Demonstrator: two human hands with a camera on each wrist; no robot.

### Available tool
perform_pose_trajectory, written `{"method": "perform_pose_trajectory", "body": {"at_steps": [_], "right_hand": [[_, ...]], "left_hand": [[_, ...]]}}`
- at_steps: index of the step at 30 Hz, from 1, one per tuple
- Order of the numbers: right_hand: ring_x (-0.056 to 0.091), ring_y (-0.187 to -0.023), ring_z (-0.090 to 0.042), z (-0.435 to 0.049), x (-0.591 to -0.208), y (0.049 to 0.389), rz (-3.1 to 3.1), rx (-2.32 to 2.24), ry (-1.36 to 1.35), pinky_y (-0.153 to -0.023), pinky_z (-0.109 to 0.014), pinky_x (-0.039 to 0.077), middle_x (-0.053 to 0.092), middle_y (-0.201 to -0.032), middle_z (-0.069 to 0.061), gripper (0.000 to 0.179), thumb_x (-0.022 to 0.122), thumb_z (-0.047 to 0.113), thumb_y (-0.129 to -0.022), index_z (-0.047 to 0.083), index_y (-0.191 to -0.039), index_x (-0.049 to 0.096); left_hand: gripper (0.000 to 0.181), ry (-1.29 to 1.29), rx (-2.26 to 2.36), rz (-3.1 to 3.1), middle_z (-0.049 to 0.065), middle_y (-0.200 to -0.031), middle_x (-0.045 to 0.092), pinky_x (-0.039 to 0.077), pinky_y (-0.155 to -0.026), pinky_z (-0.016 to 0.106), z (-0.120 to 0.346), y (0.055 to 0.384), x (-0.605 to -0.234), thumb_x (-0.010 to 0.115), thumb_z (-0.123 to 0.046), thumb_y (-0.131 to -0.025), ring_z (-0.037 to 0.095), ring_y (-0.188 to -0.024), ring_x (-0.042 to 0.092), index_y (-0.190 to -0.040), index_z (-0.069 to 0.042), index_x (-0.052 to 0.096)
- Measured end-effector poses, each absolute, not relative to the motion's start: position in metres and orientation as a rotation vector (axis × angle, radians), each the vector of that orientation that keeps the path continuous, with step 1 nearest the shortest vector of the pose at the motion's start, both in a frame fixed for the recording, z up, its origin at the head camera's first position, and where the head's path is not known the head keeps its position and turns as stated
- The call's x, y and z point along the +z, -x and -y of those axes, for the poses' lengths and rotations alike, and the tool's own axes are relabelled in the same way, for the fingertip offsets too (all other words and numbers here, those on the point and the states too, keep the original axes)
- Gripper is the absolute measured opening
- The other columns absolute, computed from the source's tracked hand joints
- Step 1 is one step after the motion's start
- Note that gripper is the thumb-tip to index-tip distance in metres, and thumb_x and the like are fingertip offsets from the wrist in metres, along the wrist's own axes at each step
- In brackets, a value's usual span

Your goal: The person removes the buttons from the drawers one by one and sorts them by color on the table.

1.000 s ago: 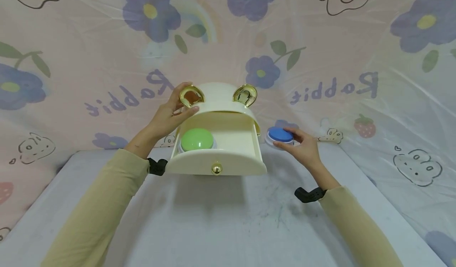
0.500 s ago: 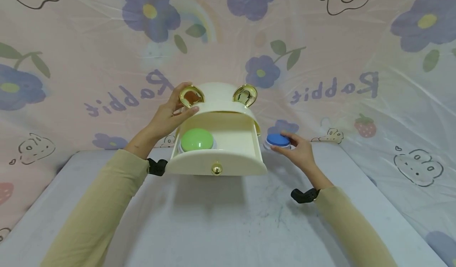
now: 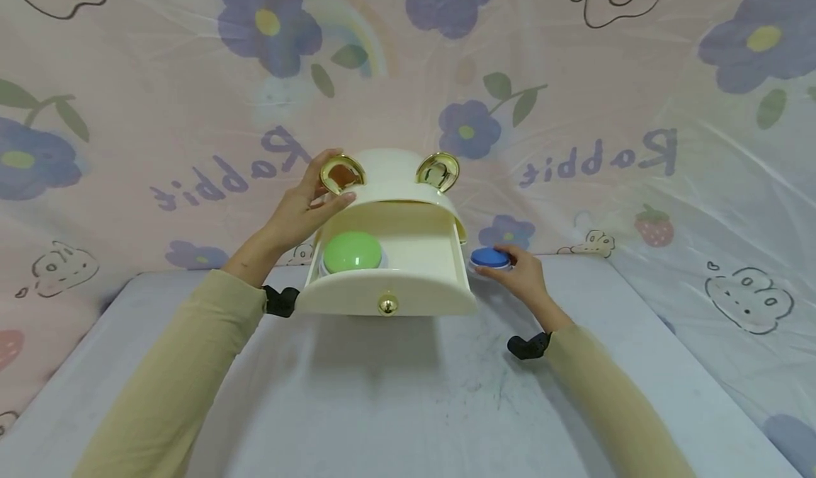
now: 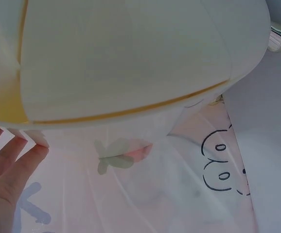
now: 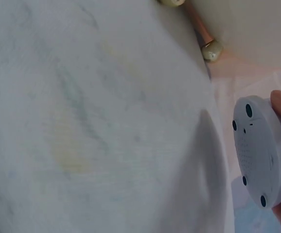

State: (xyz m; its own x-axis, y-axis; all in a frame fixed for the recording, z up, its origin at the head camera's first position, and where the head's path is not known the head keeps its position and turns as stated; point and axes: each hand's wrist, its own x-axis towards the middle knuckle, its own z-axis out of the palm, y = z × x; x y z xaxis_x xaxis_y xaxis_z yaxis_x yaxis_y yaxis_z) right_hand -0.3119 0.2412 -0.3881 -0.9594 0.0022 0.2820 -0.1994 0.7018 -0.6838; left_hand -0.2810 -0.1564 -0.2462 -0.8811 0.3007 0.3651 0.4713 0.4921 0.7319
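A cream storage box [image 3: 392,170] with gold ears sits on the table, its drawer [image 3: 344,295] pulled out toward me. Inside the drawer's left side lies a green push button [image 3: 352,251] with a pale base. My left hand [image 3: 299,212] holds the box's upper left corner, thumb on the top and fingers behind the left ear. My right hand [image 3: 529,276] pinches a blue push button [image 3: 489,257] by its rim, just right of the drawer. In the right wrist view, the button's white underside [image 5: 257,155] with small dark feet shows, off the table.
The white-covered table [image 3: 382,407] carries faint smudges right of centre. A printed cloth [image 3: 395,95] with flowers and rabbits hangs close behind the box. A gold knob [image 3: 387,303] sticks out from the drawer front. Black wrist cameras [image 3: 529,346] jut from both wrists.
My right hand has moved left and down with the blue push button, closer to the box's right side. The left hand, box and green push button have stayed in place.
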Motion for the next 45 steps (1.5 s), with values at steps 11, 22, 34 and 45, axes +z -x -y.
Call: {"method": "perform_pose_trajectory", "body": {"at_steps": [11,22,34,45], "right_hand": [[0.053,-0.119,-0.041,-0.239,-0.396,0.321,2.709,1.066,-0.097,-0.099,-0.051,0.046,0.054,-0.132,-0.026,0.071,0.08,0.038,-0.076,0.003,-0.133,0.054],[0.051,-0.122,-0.044,-0.241,-0.402,0.318,2.738,1.033,-0.164,-0.101,-0.054,0.043,0.053,-0.132,-0.027,0.069,0.081,0.033,-0.076,0.0,-0.13,0.052],[0.042,-0.124,-0.048,-0.243,-0.409,0.315,2.778,0.974,-0.27,-0.103,-0.06,0.037,0.043,-0.133,-0.032,0.071,0.077,0.027,-0.08,-0.007,-0.133,0.042],[0.045,-0.123,-0.046,-0.245,-0.384,0.305,2.821,0.935,-0.293,-0.098,-0.059,0.042,0.044,-0.137,-0.03,0.072,0.072,0.037,-0.084,-0.005,-0.136,0.046]], "left_hand": [[0.067,0.667,-1.341,2.542,0.01,-0.143,0.048,0.033,-0.11,0.055,0.157,0.282,-0.248,0.057,-0.038,-0.095,0.037,-0.136,0.041,-0.147,-0.044,0.015],[0.067,0.671,-1.348,2.533,0.01,-0.143,0.047,0.033,-0.11,0.054,0.158,0.281,-0.249,0.058,-0.037,-0.095,0.037,-0.136,0.041,-0.145,-0.049,0.015],[0.067,0.679,-1.34,2.523,0.011,-0.143,0.048,0.033,-0.11,0.055,0.157,0.282,-0.249,0.058,-0.035,-0.096,0.038,-0.135,0.041,-0.147,-0.044,0.016],[0.067,0.666,-1.339,2.537,0.012,-0.144,0.046,0.032,-0.11,0.056,0.156,0.281,-0.248,0.058,-0.037,-0.095,0.039,-0.136,0.04,-0.147,-0.044,0.016]]}}
